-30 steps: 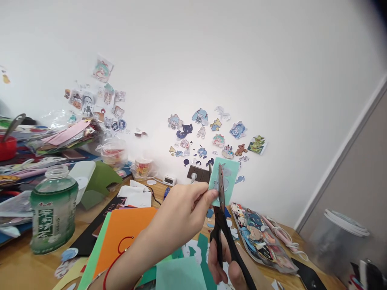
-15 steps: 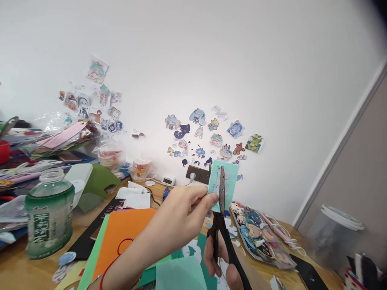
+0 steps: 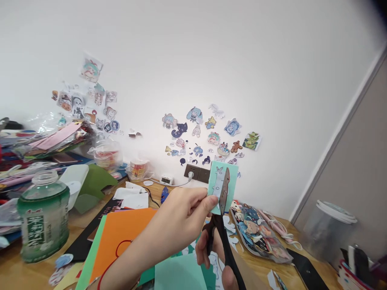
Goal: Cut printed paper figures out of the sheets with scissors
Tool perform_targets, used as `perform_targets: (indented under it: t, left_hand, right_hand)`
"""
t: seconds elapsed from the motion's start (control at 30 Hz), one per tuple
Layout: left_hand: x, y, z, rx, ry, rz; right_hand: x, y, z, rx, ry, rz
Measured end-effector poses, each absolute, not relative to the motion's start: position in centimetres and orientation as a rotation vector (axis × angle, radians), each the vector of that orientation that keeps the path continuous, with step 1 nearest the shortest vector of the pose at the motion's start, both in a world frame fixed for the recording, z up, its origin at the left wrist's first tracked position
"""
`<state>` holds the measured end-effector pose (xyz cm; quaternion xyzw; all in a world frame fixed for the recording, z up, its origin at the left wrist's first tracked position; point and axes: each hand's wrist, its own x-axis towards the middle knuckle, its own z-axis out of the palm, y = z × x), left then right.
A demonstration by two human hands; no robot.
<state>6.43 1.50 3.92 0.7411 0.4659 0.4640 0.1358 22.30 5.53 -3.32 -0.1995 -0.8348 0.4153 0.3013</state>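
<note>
My left hand pinches the lower left edge of a small mint-green paper, thumb in front, fingers behind. A pale cutout figure shows on the paper's face. In my right hand are black-handled scissors, my fingers through the loops. One blade lies across the front of the paper, just right of the figure; the other blade is hidden behind it. Below my hands lies a larger mint-green sheet, beside an orange sheet.
A green-labelled plastic bottle stands at left, near piled papers. To the right are a tray of stickers, a black phone-like slab and a clear bin. Stickers cover the wall behind, above a brown socket.
The scissors' front blade has shifted slightly right and tilted away from the figure, baring more of it. My right hand has moved a little left and down. The view has shifted slightly.
</note>
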Motion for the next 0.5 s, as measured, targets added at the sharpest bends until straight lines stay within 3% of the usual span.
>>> perform_targets:
  t: [0.23, 0.5]
  left_hand:
    - [6.2, 1.5, 3.9, 2.138, 1.317, 1.379]
    - [5.8, 1.1, 4.1, 2.134, 1.306, 1.348]
  right_hand:
    - [21.8, 6.7, -5.9, -0.623, -2.128, 1.133]
    - [22.9, 4.1, -0.2, -0.693, -2.37, 1.118]
